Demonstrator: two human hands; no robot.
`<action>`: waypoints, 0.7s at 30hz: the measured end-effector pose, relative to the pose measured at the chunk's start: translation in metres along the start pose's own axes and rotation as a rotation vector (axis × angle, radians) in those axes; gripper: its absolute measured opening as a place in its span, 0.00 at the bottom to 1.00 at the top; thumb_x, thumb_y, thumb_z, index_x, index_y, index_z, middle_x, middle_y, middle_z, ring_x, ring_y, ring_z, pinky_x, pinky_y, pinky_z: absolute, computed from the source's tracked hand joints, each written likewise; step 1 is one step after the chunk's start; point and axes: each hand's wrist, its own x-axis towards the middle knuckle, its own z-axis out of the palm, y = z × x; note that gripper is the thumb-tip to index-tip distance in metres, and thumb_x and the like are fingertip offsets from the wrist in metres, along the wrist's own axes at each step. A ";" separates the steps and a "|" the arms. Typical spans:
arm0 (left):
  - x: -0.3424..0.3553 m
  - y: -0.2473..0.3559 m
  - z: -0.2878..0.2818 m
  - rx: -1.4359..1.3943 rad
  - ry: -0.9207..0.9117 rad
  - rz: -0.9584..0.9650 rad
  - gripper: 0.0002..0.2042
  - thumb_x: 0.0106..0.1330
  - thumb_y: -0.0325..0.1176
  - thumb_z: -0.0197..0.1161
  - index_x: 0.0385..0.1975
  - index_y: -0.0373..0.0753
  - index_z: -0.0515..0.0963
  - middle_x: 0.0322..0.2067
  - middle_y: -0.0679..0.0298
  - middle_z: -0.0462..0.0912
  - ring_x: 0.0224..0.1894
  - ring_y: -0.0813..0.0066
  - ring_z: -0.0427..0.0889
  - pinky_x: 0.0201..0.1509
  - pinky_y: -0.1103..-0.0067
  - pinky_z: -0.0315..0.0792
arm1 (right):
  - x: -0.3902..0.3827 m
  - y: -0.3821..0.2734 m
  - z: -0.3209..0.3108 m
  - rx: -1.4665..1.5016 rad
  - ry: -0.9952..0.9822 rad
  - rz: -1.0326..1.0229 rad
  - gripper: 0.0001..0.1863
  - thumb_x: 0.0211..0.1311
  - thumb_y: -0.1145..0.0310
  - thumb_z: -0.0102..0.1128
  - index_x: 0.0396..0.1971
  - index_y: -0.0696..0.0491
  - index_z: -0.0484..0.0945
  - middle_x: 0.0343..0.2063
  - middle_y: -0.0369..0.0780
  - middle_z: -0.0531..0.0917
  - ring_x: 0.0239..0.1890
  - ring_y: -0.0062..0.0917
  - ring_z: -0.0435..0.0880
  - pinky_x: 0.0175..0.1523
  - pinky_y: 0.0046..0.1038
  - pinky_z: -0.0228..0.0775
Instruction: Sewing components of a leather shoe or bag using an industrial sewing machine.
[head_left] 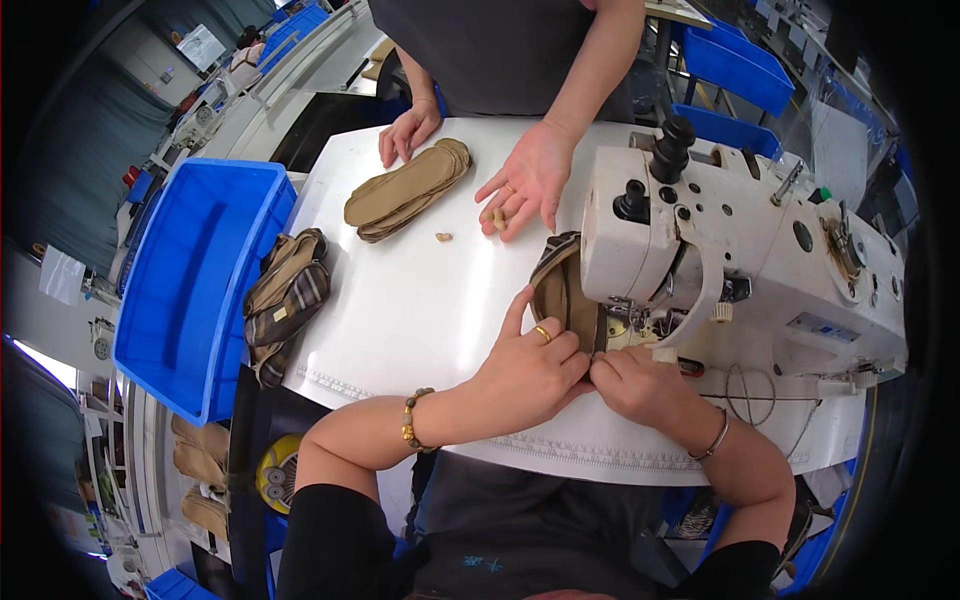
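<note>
A brown fabric slipper piece [561,293] with a dark plaid edge lies at the needle area of a white sewing machine [640,225]. My left hand [535,370] grips its near edge, thumb and curled fingers at the cloth, index finger stretched along its left side. Close beside it, my right hand [640,383] pinches the near end of the same piece, just below the presser foot. The fingertips of both hands almost meet, and the cloth between them is partly hidden.
Across the white table [420,310], a co-worker's hand [535,175] holds small tan bits on its palm; the other touches stacked brown sole-shaped pieces [410,190]. One tan bit [443,237] lies on the tabletop. Plaid-and-brown slipper pieces [287,300] sit beside a blue bin [190,290].
</note>
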 end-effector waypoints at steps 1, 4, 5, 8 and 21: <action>0.000 -0.001 0.000 -0.014 -0.012 0.006 0.11 0.50 0.41 0.75 0.24 0.44 0.81 0.25 0.71 0.73 0.37 0.72 0.75 0.71 0.47 0.53 | 0.000 0.000 0.000 0.005 -0.006 0.001 0.07 0.43 0.72 0.65 0.23 0.51 0.75 0.22 0.34 0.78 0.23 0.23 0.79 0.27 0.26 0.72; 0.000 -0.003 0.002 -0.039 -0.011 0.029 0.10 0.51 0.40 0.73 0.23 0.44 0.80 0.25 0.71 0.72 0.38 0.72 0.75 0.71 0.46 0.52 | -0.001 0.004 0.004 0.007 -0.009 -0.021 0.07 0.43 0.72 0.65 0.20 0.50 0.73 0.21 0.34 0.77 0.22 0.24 0.78 0.27 0.26 0.72; 0.001 -0.004 0.002 -0.033 -0.003 0.027 0.10 0.51 0.40 0.73 0.23 0.44 0.80 0.25 0.71 0.72 0.38 0.72 0.75 0.71 0.46 0.52 | -0.001 0.005 0.006 0.005 -0.010 -0.031 0.08 0.43 0.73 0.65 0.19 0.50 0.72 0.19 0.34 0.76 0.21 0.24 0.78 0.27 0.26 0.72; 0.002 -0.005 0.001 -0.024 -0.015 0.048 0.08 0.52 0.39 0.71 0.23 0.45 0.79 0.26 0.71 0.72 0.38 0.72 0.75 0.70 0.44 0.53 | 0.002 0.005 0.005 -0.034 0.057 -0.064 0.08 0.45 0.70 0.61 0.19 0.48 0.69 0.17 0.32 0.71 0.18 0.20 0.76 0.21 0.26 0.68; -0.002 -0.001 0.007 0.010 0.013 -0.017 0.12 0.48 0.39 0.72 0.31 0.46 0.78 0.27 0.72 0.77 0.38 0.72 0.76 0.71 0.45 0.52 | 0.005 0.001 -0.004 -0.056 0.120 -0.048 0.12 0.45 0.74 0.65 0.15 0.48 0.68 0.15 0.33 0.71 0.16 0.22 0.76 0.17 0.27 0.65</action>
